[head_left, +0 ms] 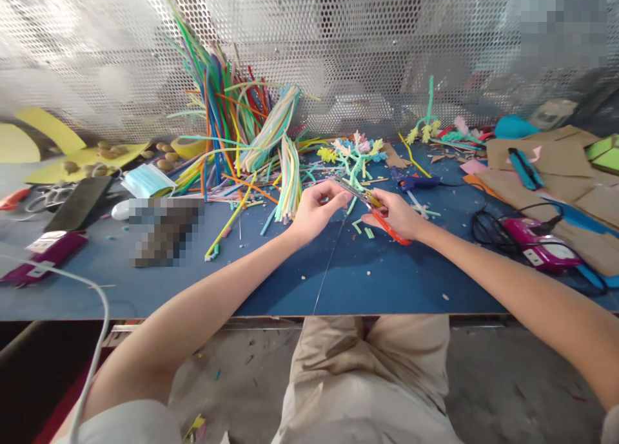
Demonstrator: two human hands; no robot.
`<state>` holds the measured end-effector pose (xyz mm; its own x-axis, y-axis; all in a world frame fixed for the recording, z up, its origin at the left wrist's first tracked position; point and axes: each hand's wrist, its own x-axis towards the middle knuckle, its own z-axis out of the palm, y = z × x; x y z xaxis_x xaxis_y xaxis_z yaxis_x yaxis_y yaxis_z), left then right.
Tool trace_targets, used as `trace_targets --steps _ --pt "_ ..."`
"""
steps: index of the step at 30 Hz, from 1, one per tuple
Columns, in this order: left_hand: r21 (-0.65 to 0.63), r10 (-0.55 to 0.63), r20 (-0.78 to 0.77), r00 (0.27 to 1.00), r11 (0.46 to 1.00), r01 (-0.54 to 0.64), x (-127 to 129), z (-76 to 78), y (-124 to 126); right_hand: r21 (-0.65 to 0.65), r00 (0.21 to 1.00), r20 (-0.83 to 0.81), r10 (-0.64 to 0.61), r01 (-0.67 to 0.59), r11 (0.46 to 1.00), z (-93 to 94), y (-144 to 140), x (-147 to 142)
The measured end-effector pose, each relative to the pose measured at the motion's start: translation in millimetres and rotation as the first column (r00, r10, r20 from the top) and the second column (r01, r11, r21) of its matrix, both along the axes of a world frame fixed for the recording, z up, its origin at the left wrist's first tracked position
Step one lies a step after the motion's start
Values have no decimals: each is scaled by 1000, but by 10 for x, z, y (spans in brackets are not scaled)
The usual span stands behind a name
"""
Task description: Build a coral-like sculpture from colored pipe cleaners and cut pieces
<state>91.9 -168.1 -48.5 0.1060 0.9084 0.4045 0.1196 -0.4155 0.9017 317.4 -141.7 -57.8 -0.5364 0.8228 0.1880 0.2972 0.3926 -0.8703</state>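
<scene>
1. Scissors (380,218) lie aslant above the table, handles in the right hand (394,213), blades running forward and leftward to the fingertips of the left hand (316,207); the handles are nearer the right.
2. Right fingers curl closed about the handles. Left thumb and forefinger nearly meet beside the blades; whether they pinch anything, perhaps the thin wire (333,254), I can't tell.
3. The blue table (271,283) holds stems (271,128) and a flower piece (355,149) beyond the hands, a glue gun (416,181) rightward.
4. A perforated screen (358,19) stands behind.
</scene>
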Motion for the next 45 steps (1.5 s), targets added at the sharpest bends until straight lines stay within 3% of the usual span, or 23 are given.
trace_targets --steps 15,20,23,28,31,33,35,40,45 --pt "-1 -23 -4 1000 1000 23 -5 -35 23 65 997 80 -1 -5 998 -19 49 44" --pt "-14 -36 30 999 999 36 8 -56 46 180 978 182 -98 65 982 102 77 157" --pt "-30 -28 20 999 999 29 20 -48 40 175 962 250 -104 61 983 197 84 240" --pt "-12 -74 -137 988 997 73 8 -62 49 225 954 275 -117 54 973 307 89 323" --pt "110 -74 -397 915 986 128 5 -97 61 410 880 376 -290 122 904 382 120 405" --pt "196 -71 -536 841 959 206 19 -119 61 550 772 462 -437 137 824 425 175 496" --pt "239 -85 -594 800 931 277 39 -135 59 603 670 548 -501 98 792 440 259 603" --pt "264 -55 -628 776 923 279 47 -163 77 541 520 716 -466 9 841 341 480 797" --pt "262 -34 -660 751 926 271 12 -180 109 462 506 768 -393 -12 887 246 568 841"
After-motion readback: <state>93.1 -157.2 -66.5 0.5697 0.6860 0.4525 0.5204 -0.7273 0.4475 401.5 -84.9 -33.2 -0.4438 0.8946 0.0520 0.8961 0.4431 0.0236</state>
